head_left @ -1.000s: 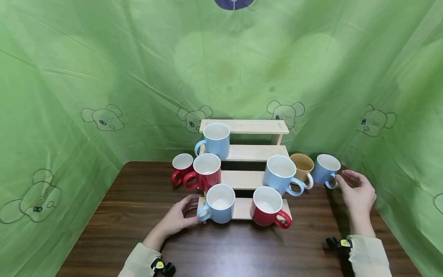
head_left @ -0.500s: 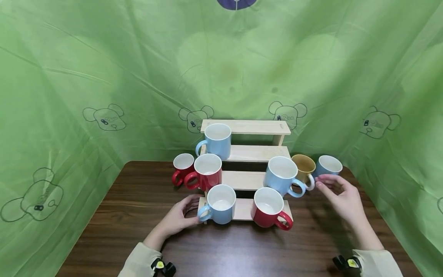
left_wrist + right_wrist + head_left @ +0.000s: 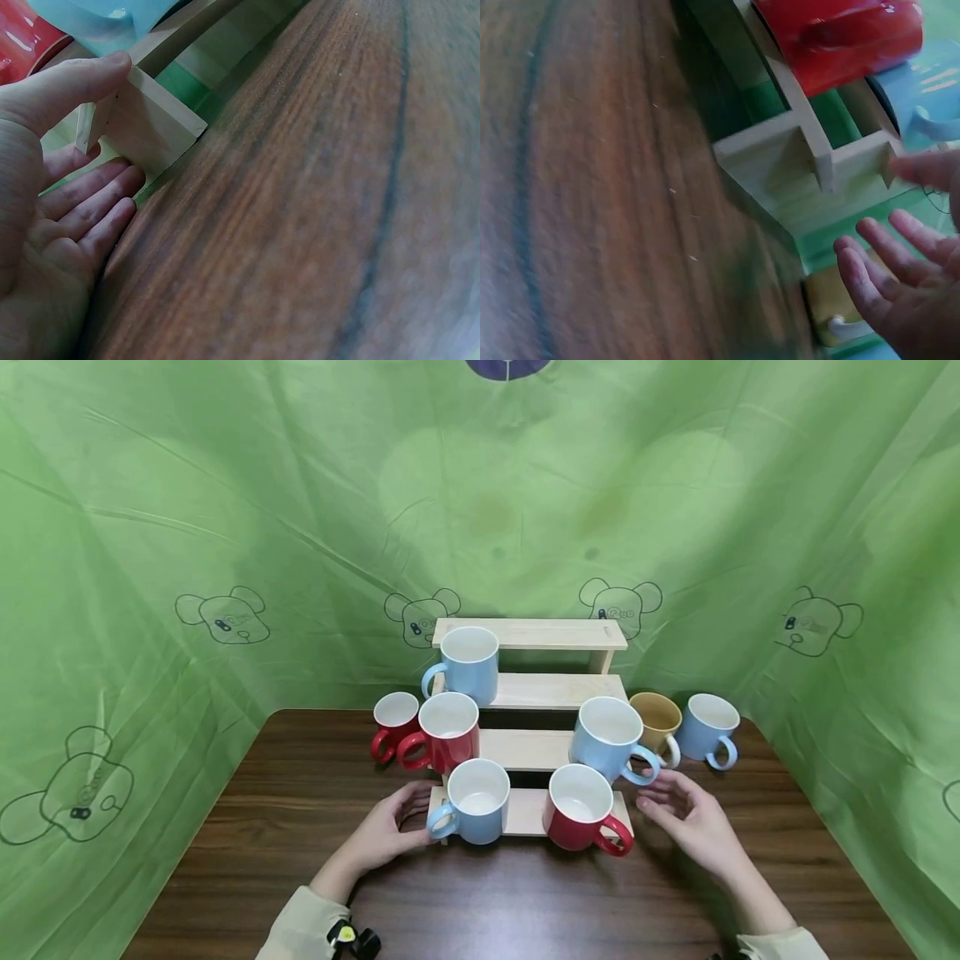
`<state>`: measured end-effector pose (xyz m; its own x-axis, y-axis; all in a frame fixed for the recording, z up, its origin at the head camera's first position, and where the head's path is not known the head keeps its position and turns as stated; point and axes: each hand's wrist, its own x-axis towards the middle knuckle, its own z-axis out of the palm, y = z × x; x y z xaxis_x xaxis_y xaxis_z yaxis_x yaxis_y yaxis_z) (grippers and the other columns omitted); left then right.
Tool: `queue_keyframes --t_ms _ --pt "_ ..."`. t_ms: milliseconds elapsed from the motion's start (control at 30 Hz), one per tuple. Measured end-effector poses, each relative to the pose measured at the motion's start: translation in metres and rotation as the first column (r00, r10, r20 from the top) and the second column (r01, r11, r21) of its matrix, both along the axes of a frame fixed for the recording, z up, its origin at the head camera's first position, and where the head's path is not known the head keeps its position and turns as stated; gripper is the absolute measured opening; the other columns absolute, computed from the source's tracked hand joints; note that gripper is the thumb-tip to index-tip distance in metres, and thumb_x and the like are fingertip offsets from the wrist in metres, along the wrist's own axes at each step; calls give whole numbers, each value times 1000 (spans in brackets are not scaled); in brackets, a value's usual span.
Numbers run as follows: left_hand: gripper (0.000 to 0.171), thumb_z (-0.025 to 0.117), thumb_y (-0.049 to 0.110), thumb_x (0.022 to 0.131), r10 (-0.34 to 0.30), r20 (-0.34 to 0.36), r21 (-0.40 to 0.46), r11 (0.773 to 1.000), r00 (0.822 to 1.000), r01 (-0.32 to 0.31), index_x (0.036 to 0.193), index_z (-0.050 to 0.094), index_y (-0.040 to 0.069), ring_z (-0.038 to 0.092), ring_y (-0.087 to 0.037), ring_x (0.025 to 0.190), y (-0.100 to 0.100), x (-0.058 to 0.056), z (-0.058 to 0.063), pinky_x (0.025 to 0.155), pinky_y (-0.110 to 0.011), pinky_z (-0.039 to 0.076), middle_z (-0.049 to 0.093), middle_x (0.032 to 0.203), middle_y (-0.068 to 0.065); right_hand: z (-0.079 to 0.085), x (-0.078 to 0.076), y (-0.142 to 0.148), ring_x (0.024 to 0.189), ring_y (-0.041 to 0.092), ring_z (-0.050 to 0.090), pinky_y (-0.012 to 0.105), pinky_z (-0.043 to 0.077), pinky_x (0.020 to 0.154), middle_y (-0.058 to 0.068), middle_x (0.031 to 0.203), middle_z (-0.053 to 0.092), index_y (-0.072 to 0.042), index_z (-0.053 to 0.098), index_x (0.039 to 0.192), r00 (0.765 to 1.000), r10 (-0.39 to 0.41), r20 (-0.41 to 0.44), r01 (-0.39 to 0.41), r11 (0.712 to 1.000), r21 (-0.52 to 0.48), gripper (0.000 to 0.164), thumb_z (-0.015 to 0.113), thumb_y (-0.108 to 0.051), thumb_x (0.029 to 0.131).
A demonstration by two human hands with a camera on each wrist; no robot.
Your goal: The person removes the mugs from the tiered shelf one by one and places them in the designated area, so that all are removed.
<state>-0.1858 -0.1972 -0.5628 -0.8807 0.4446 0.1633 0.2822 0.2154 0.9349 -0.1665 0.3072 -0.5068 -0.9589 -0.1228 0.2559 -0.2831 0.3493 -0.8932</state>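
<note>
A stepped wooden rack (image 3: 525, 750) bears light blue and red mugs. My left hand (image 3: 388, 828) holds the left end of its lowest shelf, thumb at the front edge and index finger behind, as the left wrist view shows. Closest to that hand is a light blue mug (image 3: 480, 814) on the same shelf. My right hand (image 3: 693, 827), fingers apart and holding nothing, hovers just off the rack's right end, near a red mug (image 3: 573, 822) on the lowest shelf and a light blue mug (image 3: 603, 747) one step up. In the right wrist view, the right fingers (image 3: 859, 274) are spread beside the rack.
Higher on the left stand a red mug (image 3: 453, 739) and a light blue mug (image 3: 474, 672). On the brown table (image 3: 525, 910) are a red mug (image 3: 397, 727) left of the rack, and a yellow mug (image 3: 655, 718) and a light blue mug (image 3: 705, 731) right of it. A green curtain (image 3: 525, 510) surrounds the back.
My right hand has moved from beside the far-right light blue mug leftward and nearer to me, to the rack's right end. The left hand stays put.
</note>
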Motion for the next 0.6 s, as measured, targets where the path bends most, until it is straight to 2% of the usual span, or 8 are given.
queue_keyframes --t_ms 133,267,400,600 --pt "70 88 12 92 6 5 -8 1000 1000 -6 153 54 8 64 -28 135 0 0 1 115 -28 51 67 145 -11 -5 3 -4 117 16 73 27 63 92 33 137 66 6 53 147 993 117 31 -118 993 5 56 79 0 98" --pt "70 87 12 92 3 5 -7 1000 1000 -3 153 54 7 64 -30 135 1 1 4 115 -29 51 67 145 -11 -12 1 -6 122 14 70 34 63 96 28 142 66 2 52 151 981 191 33 -193 980 40 68 86 -2 93" --pt "69 87 12 92 1 0 -6 1000 1000 -1 153 54 7 64 -30 135 2 1 5 115 -29 51 67 145 -11 -18 1 -9 120 12 70 32 63 96 23 143 67 -1 52 154 980 194 41 -197 977 84 79 93 -8 87" --pt "71 87 11 91 6 6 -5 1000 1000 -6 153 53 5 64 -27 135 1 2 4 115 -28 51 67 145 -12 -26 1 -10 114 9 70 29 63 92 28 137 67 9 49 154 977 208 39 -211 972 99 82 93 -5 86"
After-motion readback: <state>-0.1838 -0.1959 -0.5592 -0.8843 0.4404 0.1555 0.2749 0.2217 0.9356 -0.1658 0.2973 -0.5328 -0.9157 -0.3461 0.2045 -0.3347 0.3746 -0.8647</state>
